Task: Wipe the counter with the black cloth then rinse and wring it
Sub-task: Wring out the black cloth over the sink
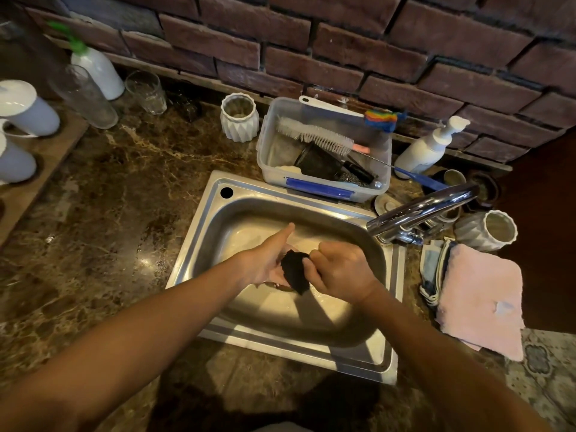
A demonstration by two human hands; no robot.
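Fingers (313, 271) of the right hand (341, 272) curled round the black cloth (294, 271), forearm trailing toward 5 o'clock. The left hand (265, 260) lay at the cloth's 9 o'clock side, thumb straight toward 1 o'clock, its finger grip unclear. Both hung over the sink (187, 254).

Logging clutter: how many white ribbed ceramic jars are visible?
2. One white ribbed ceramic jar stands left of the clear plastic tub; the other sits right of the chrome tap. Others may be hidden.

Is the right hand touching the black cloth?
Touching. The head view shows the right hand gripping the cloth, its fingers curled round the cloth's edge.
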